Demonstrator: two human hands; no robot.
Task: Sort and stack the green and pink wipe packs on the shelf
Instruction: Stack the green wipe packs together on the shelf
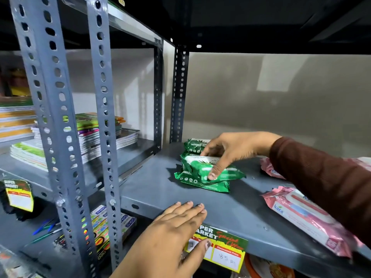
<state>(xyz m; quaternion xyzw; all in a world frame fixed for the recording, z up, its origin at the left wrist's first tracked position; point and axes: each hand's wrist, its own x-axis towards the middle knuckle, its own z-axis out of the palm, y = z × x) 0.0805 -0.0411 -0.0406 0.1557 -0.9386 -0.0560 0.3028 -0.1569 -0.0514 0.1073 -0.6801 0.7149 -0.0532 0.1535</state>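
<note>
A stack of green wipe packs (197, 173) lies on the grey shelf (160, 187), left of middle. Behind it sits another green pack (192, 144). My right hand (230, 151) reaches in from the right and grips the top green pack of the stack, thumb on its front edge. A large pink wipe pack (307, 219) lies at the shelf's right front, and a second pink pack (270, 169) shows behind my sleeve. My left hand (174, 229) rests flat on the shelf's front edge, fingers together, holding no pack.
A price label (222, 247) hangs from the shelf lip beside my left thumb. Perforated grey uprights (102, 117) stand at the left. Stacked notebooks (90, 137) fill the neighbouring shelf; boxes and pens lie on the shelf below it.
</note>
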